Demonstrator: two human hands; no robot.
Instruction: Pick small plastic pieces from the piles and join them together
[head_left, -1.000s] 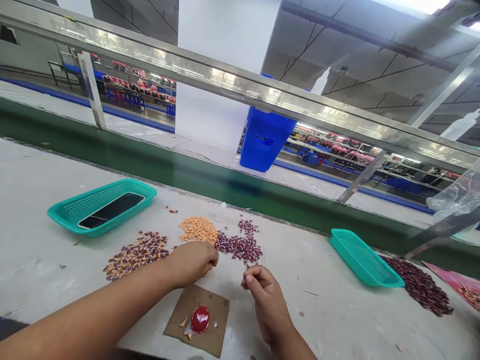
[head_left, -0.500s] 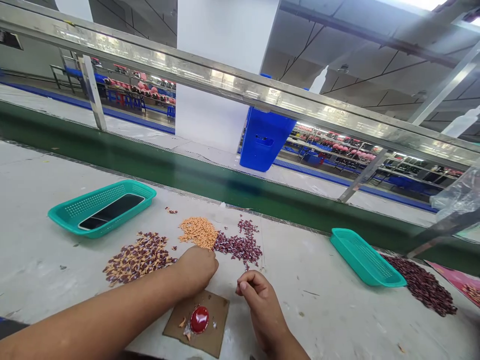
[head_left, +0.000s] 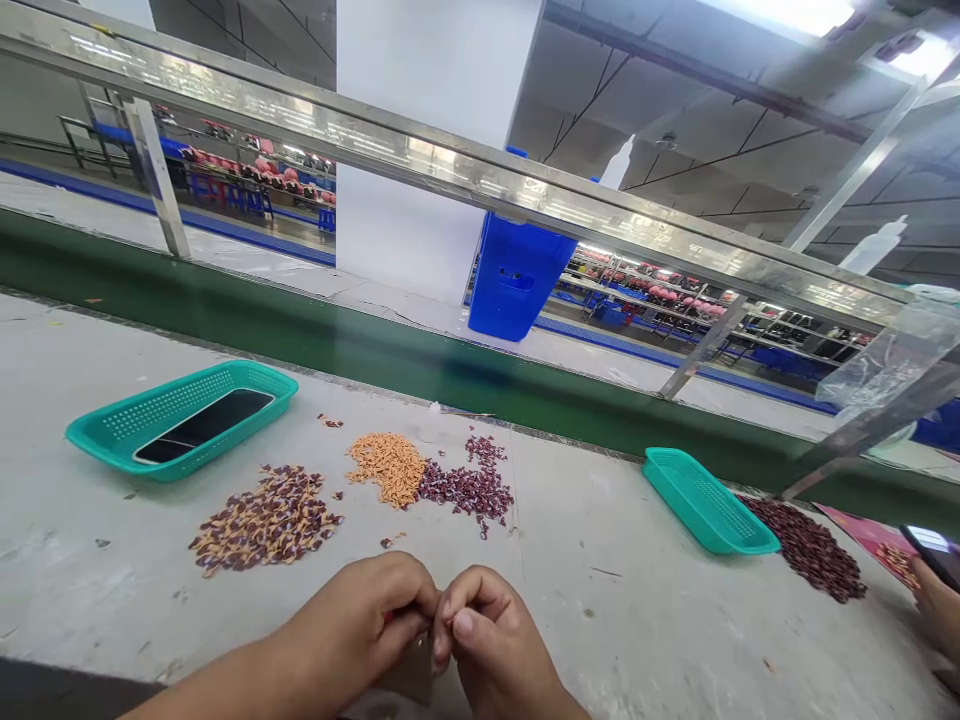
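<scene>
My left hand point(head_left: 379, 610) and my right hand point(head_left: 495, 635) meet at the front of the table, fingertips pinched together and touching. Whatever lies between the fingers is too small or hidden to make out. Under them, a brown board point(head_left: 411, 675) shows only in part, and the red oval piece on it is almost wholly covered. Beyond my hands lie a heap of small orange pieces point(head_left: 386, 465), a heap of small dark purple pieces point(head_left: 469, 488) touching it, and to the left a heap of two-coloured orange and dark red pieces point(head_left: 266, 520). A few loose bits point(head_left: 391, 540) sit just past my left hand.
A green basket point(head_left: 97, 437) holding a phone point(head_left: 206, 425) stands at left. Another green basket point(head_left: 712, 510) is at right, beside a dark red heap point(head_left: 810, 550). At the right edge another person's hand point(head_left: 937, 600) holds a phone. A green strip and metal rail run behind.
My left hand has drawn back from the heaps to meet my right hand over the board. Another person's hand with a phone has come into view at right. The view has shifted slightly.
</scene>
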